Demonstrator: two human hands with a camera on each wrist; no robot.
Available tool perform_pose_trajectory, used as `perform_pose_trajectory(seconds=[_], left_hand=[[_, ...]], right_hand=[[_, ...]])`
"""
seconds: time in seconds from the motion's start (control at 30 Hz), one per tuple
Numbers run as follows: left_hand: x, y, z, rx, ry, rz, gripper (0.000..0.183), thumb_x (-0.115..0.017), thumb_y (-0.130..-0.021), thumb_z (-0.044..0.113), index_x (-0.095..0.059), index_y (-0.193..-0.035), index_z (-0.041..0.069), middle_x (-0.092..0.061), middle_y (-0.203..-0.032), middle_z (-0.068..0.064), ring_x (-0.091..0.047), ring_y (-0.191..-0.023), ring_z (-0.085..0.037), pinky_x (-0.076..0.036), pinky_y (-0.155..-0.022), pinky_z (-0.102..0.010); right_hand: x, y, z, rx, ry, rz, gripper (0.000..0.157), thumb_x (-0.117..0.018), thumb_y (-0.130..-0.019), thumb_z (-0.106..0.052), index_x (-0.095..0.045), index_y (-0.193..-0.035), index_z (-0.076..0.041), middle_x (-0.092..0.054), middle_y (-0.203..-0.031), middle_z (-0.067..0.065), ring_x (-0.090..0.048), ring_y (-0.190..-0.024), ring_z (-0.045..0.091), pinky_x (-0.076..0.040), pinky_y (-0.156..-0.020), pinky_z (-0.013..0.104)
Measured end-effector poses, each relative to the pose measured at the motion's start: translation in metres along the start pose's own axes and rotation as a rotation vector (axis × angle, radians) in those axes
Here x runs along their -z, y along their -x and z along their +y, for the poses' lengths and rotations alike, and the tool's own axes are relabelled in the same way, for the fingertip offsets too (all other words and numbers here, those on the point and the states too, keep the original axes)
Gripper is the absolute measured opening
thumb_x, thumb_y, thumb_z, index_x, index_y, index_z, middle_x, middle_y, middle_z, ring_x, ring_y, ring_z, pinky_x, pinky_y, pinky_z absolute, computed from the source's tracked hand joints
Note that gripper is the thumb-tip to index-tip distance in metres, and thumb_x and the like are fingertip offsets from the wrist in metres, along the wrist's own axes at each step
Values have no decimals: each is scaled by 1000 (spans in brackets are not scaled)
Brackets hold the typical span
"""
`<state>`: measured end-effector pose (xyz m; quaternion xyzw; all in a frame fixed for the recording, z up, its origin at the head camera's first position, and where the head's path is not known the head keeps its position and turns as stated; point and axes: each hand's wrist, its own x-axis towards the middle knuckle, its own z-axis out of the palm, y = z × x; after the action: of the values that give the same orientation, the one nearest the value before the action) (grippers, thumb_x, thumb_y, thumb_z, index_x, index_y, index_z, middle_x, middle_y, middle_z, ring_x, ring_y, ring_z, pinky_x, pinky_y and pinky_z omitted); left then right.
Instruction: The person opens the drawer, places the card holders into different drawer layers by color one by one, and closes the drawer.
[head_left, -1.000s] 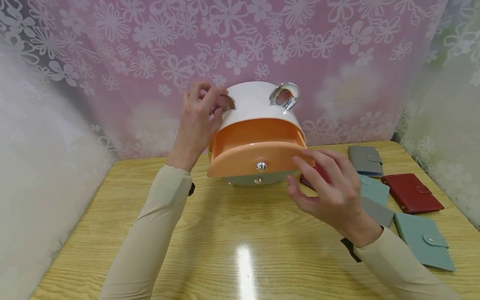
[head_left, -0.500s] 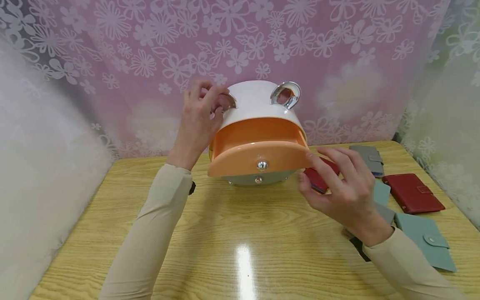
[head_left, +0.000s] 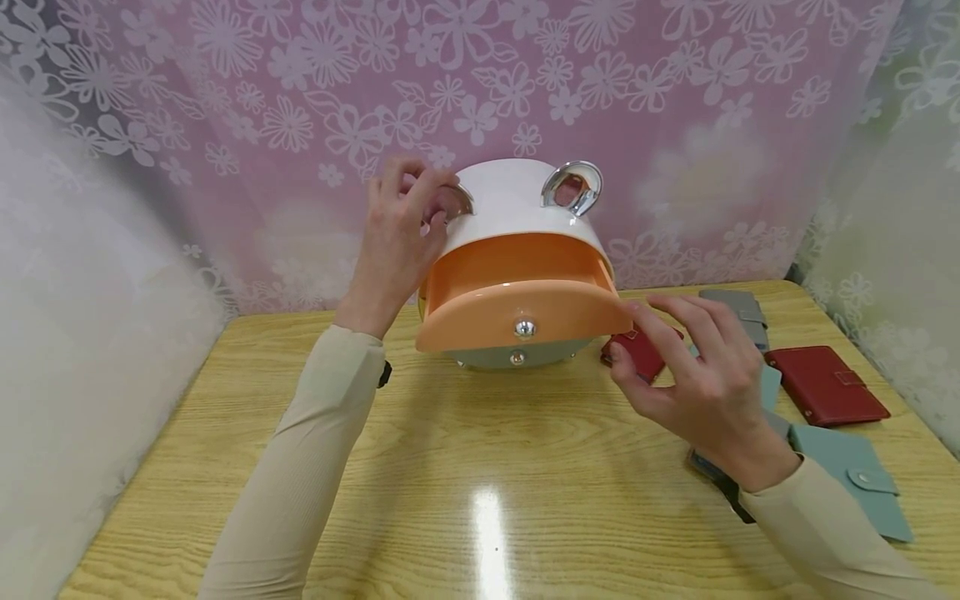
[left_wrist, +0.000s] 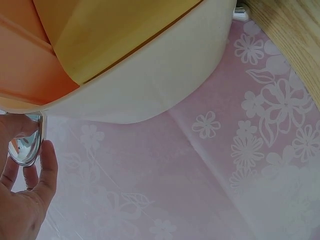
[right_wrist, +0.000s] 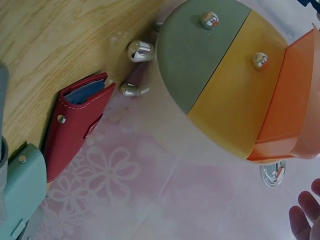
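At the far middle of the wooden table (head_left: pixel 450 467), in front of the flowered curtain (head_left: pixel 480 75), stands the white cabinet (head_left: pixel 510 196), its top orange drawer (head_left: pixel 480 317) pulled out toward me. With my left hand (head_left: pixel 393 242) I pinch the left silver ear (left_wrist: pixel 31 145) between thumb and fingers. My right hand (head_left: pixel 697 375) holds nothing: its fingers are apart and softly bent beside the right end of the drawer front, and whether the index fingertip touches that edge I cannot tell.

I judge shell and drawer to be thin, stiff plastic: light for their bulk, glossy enough to slip under dry fingertips, and apt to shift on the small silver feet (right_wrist: pixel 140 51) if pushed from one side. The ear gives me a good steadying hold, though I would not hang the whole weight on it; its joint with the shell may be the weak spot. For the drawer, the round silver knob (head_left: pixel 525 328) at its middle seems the truest place to take hold, as force at one end could make it skew and bind.
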<state>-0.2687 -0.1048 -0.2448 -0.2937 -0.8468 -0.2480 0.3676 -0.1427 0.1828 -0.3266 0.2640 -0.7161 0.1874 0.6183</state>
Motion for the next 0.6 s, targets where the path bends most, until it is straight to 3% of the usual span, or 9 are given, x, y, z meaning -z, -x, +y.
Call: perform_pose_trajectory(seconds=[0.6], left_hand=[[-1,1,-1,-13,7,16,32,-64,-91,0,-65,-121,10,-51,-120,-17,-54,-108,-35,-40,-96,-47]], right_hand=[[6,11,15,-18,54,-10,46,-59,-95,-45,-76,-99,-2,-72,-97,24,-64,-80,46,-51,-64,63]])
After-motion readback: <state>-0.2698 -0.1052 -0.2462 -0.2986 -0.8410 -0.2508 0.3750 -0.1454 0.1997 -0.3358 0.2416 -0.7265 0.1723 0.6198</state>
